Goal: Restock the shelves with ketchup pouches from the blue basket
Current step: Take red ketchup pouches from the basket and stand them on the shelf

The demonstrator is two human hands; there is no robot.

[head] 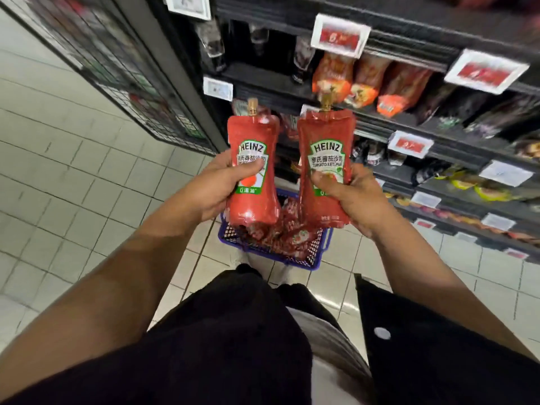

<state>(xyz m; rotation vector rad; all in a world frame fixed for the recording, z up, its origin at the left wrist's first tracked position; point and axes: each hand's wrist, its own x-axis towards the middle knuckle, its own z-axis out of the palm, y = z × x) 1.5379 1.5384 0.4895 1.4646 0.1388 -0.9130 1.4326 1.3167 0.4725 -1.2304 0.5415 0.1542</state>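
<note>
Red pouch (253,168) gripped upright by left hand (217,185), thumb curled across the label. Second pouch (324,168) pinched in right hand (355,197). Below, blue basket (318,255), maybe holding more pouches.

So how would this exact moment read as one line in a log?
left hand: holds left pouch | right hand: holds right pouch | blue basket: pouches remain

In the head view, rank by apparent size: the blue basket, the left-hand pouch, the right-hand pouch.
1-2. Right-hand pouch and left-hand pouch: alike, not ranked.
3. Blue basket: looks smaller, but it is mostly hidden and farther away, so unsure.
</note>
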